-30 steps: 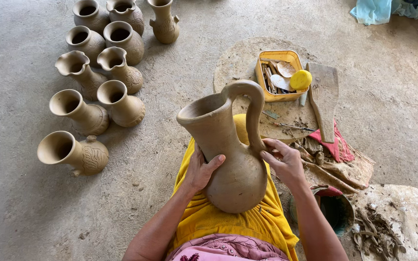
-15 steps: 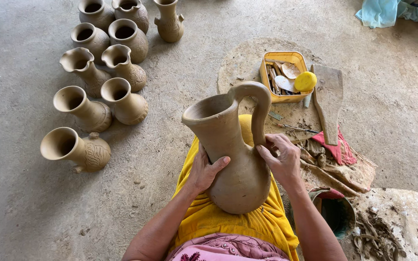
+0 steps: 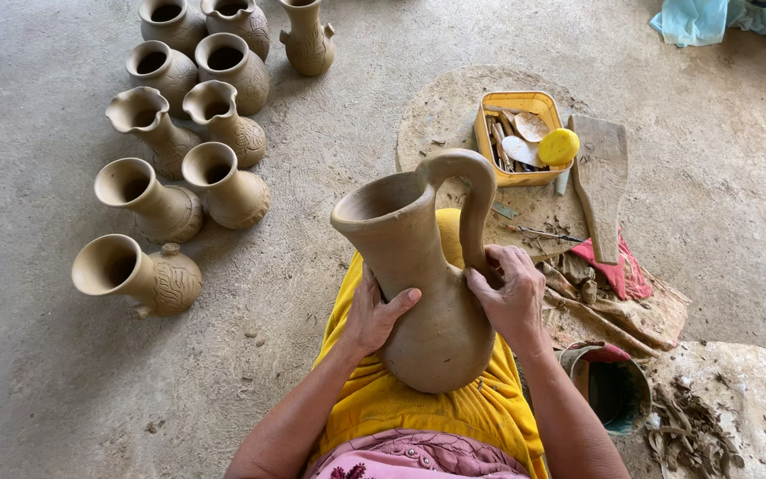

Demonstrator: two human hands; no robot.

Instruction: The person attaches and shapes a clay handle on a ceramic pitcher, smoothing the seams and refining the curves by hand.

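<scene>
A tall unfired clay jug with a looped handle rests on my lap, on a yellow cloth. My left hand cups the jug's left side, thumb across its belly. My right hand presses on the jug's right shoulder where the handle's lower end joins the body, fingers bent against the clay.
Several brown clay jugs and vases stand on the concrete floor at the left. A yellow tray of tools with a yellow sponge sits on a round board ahead, next to a wooden paddle. A small bucket and clay scraps lie at the right.
My right hand has slid up from the jug's belly to the base of the handle. The left hand stays on the jug's left side.
</scene>
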